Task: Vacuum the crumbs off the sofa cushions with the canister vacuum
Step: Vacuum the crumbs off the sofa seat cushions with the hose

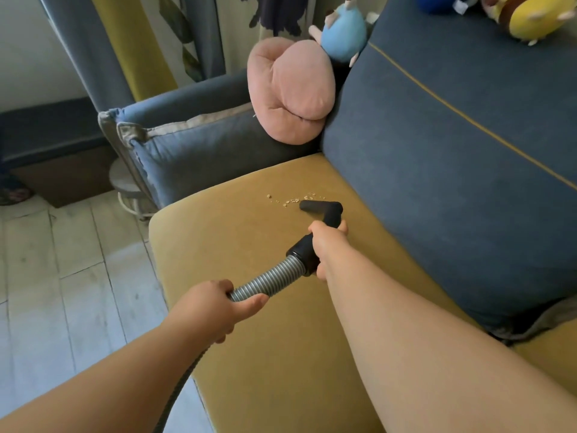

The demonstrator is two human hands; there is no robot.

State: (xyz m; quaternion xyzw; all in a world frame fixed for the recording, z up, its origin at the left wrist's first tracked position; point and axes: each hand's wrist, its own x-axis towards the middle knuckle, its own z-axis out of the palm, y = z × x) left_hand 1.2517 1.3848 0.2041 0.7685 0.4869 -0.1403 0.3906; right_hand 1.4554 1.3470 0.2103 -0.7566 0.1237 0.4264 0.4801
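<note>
A mustard-yellow seat cushion fills the middle of the head view. A short trail of pale crumbs lies near its back edge. The black vacuum nozzle rests on the cushion with its mouth at the right end of the crumbs. My right hand grips the black handle just behind the nozzle. My left hand holds the grey ribbed hose lower down, and the hose runs off the frame's bottom edge. The canister is out of view.
A blue back cushion rises to the right of the seat. A blue armrest pillow and a pink plush sit behind the crumbs. More plush toys lie on top. Pale plank floor lies left.
</note>
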